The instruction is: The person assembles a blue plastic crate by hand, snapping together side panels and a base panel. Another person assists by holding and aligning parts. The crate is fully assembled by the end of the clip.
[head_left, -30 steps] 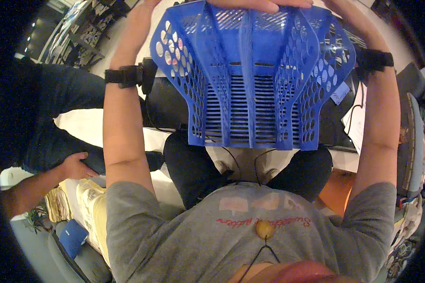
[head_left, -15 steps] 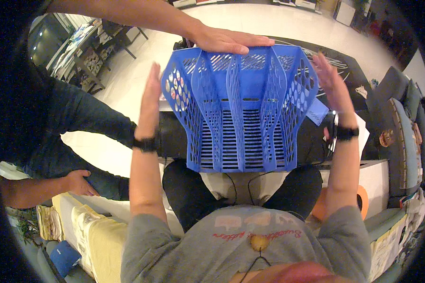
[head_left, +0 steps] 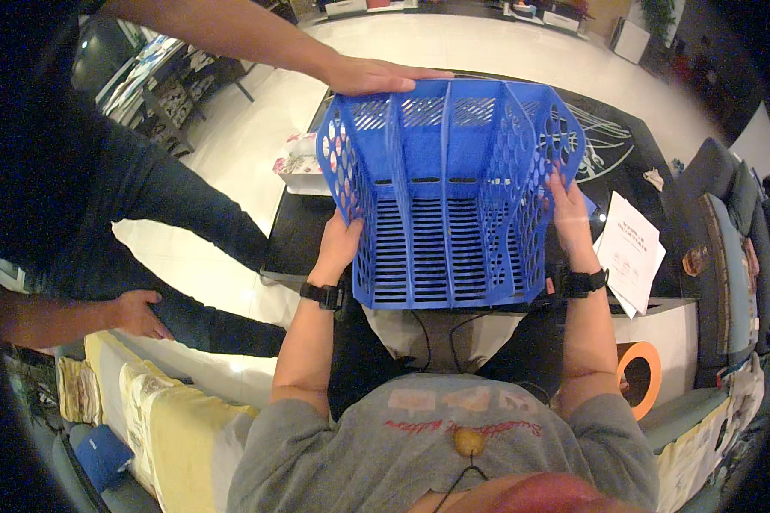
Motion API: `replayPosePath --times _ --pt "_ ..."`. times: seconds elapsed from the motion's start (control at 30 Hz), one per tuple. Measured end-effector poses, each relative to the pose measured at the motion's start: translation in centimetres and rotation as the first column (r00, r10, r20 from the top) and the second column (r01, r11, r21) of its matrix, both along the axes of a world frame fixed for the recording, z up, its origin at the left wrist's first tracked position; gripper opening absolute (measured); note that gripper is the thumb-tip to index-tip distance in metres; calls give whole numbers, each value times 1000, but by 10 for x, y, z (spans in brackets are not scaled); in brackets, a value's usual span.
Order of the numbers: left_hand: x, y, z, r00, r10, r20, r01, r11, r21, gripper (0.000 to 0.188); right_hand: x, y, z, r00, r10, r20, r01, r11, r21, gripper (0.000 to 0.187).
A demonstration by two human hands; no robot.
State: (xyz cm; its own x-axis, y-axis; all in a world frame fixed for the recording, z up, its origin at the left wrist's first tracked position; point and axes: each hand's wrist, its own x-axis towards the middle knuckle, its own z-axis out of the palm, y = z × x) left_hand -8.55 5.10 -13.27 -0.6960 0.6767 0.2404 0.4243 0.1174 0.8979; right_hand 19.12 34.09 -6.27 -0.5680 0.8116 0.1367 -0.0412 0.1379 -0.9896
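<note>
A blue plastic file rack with upright dividers and perforated walls (head_left: 445, 154) is at the near edge of a low black table (head_left: 298, 235), its open compartments facing the wearer. The left hand (head_left: 340, 242) grips the lower part of its left side wall, some fingers hidden behind it; the right hand (head_left: 569, 209) grips the right side wall, fingertips against the round holes. Another person's hand (head_left: 372, 75) lies flat along the rack's top rim, toward its left corner. A white box with a floral print (head_left: 302, 167) sits at the table's left edge, just beside the rack. White printed paper sheets (head_left: 631, 252) lie near the table's near right corner, beyond the right hand.
</note>
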Motion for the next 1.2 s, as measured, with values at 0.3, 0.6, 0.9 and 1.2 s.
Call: replayPosePath --times 0.3,0.6,0.9,1.2 --pt "0 11 29 959 67 -276 -79 996 -32 59 5 23 8 988 -107 -109 102 994 -45 45" --pt "7 23 21 965 109 -239 -129 989 -68 58 -3 31 9 996 -76 52 62 972 227 48" --pt "46 6 53 744 250 -619 -198 968 153 66 53 14 -18 933 -29 359 -46 979 198 61" --pt "92 41 89 737 231 -635 -70 961 267 74 62 -27 -58 888 73 454 -150 979 135 42"
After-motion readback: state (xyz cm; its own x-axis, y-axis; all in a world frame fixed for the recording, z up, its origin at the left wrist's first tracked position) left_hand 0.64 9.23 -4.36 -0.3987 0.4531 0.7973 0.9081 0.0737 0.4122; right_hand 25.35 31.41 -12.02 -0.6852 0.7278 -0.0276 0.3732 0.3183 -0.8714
